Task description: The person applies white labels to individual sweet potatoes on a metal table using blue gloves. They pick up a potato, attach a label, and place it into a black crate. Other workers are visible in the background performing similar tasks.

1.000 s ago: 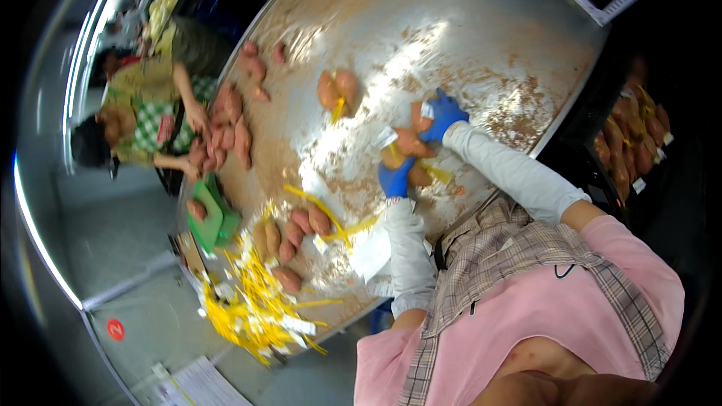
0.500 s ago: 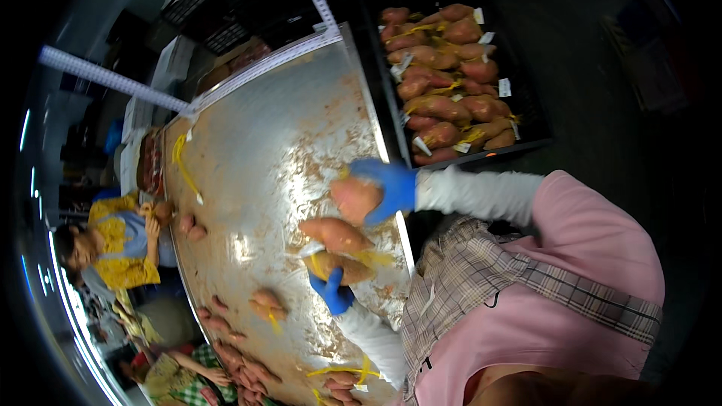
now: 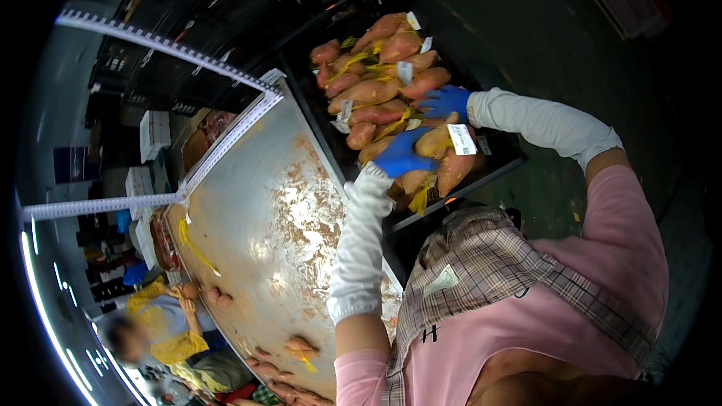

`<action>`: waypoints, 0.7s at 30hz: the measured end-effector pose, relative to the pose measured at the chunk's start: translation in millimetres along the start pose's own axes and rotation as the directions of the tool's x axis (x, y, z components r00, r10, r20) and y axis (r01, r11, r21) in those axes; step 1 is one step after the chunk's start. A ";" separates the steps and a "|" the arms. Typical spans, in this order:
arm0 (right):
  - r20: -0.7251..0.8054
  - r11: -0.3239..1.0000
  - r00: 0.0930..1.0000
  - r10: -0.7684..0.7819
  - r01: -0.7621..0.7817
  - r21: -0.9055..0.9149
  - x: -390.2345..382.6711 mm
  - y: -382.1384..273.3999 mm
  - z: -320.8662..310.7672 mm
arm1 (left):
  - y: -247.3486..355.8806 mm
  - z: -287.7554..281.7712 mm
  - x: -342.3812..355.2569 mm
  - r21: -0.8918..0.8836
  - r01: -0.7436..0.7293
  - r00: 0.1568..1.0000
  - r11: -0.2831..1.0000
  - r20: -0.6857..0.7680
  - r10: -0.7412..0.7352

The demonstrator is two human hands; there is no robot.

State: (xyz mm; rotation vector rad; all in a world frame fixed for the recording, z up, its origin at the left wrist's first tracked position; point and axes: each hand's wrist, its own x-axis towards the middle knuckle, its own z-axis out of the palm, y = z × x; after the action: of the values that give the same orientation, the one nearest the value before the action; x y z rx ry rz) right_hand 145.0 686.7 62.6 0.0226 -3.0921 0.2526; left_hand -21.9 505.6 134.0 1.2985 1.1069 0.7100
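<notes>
- Over the black crate [image 3: 492, 169] beside the metal table [image 3: 256, 203], both blue-gloved hands work among bundled sweet potatoes [image 3: 376, 94].
- Left hand [image 3: 402, 154]: closed around a tagged sweet potato bundle [image 3: 444, 152], held at the crate's near edge, just above the pile.
- Right hand [image 3: 445, 101]: fingers curled onto a neighbouring tuber; whether it grips or only rests cannot be told.
- Handling, as judged: firm, fairly heavy, rough-skinned, unlikely to slip; grasp around the thick middle, not the yellow tie or paper tag.
- Pose: both forearms extended forward, left arm nearly straight, right bent inward at the elbow.
</notes>
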 end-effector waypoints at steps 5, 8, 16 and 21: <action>-0.436 0.926 0.872 0.225 -0.052 0.374 -46.7 39.5 -69.6 | -61.0 29.7 94.8 0.411 -0.069 0.982 0.909 0.190 -0.011; -0.336 0.762 0.734 0.590 -0.368 0.533 -79.7 25.4 -94.7 | -72.1 67.4 108.1 0.480 -0.010 0.985 0.877 0.156 -0.074; -0.304 0.744 0.758 0.578 -0.336 0.578 -50.3 -15.6 -90.6 | -87.5 108.8 81.4 0.879 -0.069 0.787 0.472 -0.243 0.567; -0.355 0.798 0.898 0.261 0.006 0.602 46.4 -43.9 -103.5 | -131.7 104.8 107.2 0.935 0.039 0.773 0.351 -0.251 0.583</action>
State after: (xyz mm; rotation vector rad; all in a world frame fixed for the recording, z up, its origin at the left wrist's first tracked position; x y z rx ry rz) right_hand 103.3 659.8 173.6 -0.2033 -2.4588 1.0673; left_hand 90.6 538.5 -27.4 2.4177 1.9496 0.7841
